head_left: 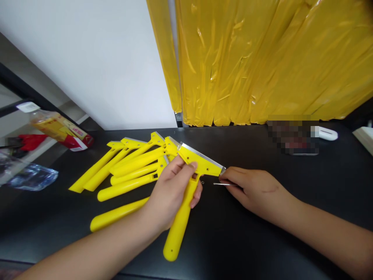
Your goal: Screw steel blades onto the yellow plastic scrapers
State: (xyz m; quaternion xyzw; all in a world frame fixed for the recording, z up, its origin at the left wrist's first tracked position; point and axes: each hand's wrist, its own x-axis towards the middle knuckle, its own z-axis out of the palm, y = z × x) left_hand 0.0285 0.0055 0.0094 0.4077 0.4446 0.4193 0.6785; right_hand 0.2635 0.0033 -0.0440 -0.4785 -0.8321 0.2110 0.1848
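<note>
My left hand (169, 190) is closed around the head of a yellow scraper (182, 217), a squeegee-like tool with a silver metal edge strip (201, 155). The scraper's handle slants down toward me. My right hand (256, 186) pinches at the right end of that strip, its fingertips partly hidden. A thin silver metal piece (220, 184) sticks out to the left from between its fingers; I cannot make out its kind. Just right of my left fingers lies a small ring-like part (203, 182). Several similar yellow scrapers (132, 177) lie overlapping to the left of my left hand.
A drink bottle (58, 126) lies tilted at the left, near a crumpled clear plastic bag (35, 175). Yellow plastic sheeting (247, 58) and a white panel (110, 66) stand behind the black table (247, 241). A white oval object (328, 133) is at the back right, beside a blurred-out patch.
</note>
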